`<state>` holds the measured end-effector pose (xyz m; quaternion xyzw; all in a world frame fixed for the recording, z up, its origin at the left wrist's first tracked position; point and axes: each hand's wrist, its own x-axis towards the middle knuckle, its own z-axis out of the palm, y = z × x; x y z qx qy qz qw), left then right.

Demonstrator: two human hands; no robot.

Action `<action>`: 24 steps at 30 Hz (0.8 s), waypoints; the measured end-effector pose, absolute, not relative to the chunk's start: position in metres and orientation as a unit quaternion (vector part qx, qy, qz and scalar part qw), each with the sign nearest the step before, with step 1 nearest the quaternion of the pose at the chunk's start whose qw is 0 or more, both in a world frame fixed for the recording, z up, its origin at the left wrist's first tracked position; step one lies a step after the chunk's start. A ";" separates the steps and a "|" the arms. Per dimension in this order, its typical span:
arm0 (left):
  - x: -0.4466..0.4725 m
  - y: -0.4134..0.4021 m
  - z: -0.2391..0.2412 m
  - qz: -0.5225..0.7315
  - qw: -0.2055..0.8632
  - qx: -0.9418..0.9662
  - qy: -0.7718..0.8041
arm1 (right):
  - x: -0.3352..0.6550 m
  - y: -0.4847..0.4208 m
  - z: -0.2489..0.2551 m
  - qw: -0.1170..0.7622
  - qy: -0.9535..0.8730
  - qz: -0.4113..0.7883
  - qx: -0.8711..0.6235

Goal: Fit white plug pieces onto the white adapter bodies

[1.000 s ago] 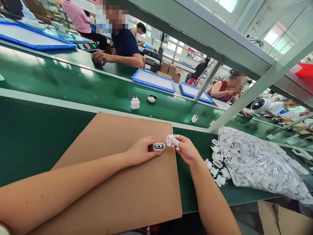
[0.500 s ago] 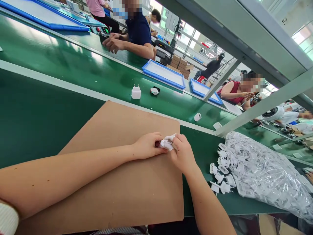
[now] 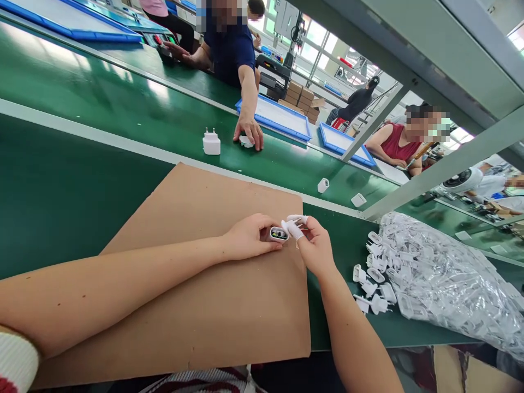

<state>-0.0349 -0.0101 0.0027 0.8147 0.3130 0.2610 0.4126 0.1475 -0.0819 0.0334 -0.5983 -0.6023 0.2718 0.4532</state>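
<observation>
A blue-rimmed tray (image 3: 82, 34) lies at the upper left, along the far edge of the green work surface (image 3: 123, 103). On the near side, a cardboard sheet (image 3: 225, 311) lies flat beneath the left forearm. Beyond the sheet's far edge, a two-pin charger (image 3: 212, 143) stands with its pins upward. Just right of it, a co-worker's hand (image 3: 249, 128) reaches down over a white part (image 3: 245, 142), partly covered by the fingers.

The left hand (image 3: 251, 237) is above the right part of the sheet. Its thumb and fingers are closed around the sides of a white charger housing (image 3: 279, 234); the exposed end faces the camera and shows internal components. Immediately to the right, the right hand (image 3: 318, 245) pinches a white plug cap (image 3: 288, 224) between thumb and index finger, both in white finger cots. The cap is at the housing's rim; contact cannot be confirmed.

Farther right, a second housing (image 3: 323, 185) and a flat white piece (image 3: 358, 200) rest on the green surface. Loose plug caps (image 3: 375, 275) lie beside a clear plastic bag (image 3: 446, 284) filled with similar parts.
</observation>
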 end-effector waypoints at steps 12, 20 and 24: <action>-0.033 -0.009 0.004 0.252 0.447 0.799 0.313 | 0.136 -0.084 0.043 0.253 -0.801 -0.008 -0.542; -0.033 -0.013 0.010 0.255 0.467 0.787 0.312 | 0.132 -0.082 0.043 0.247 -0.767 0.009 -0.592; -0.033 -0.014 0.011 0.259 0.464 0.795 0.294 | 0.128 -0.088 0.039 0.286 -0.729 0.032 -0.620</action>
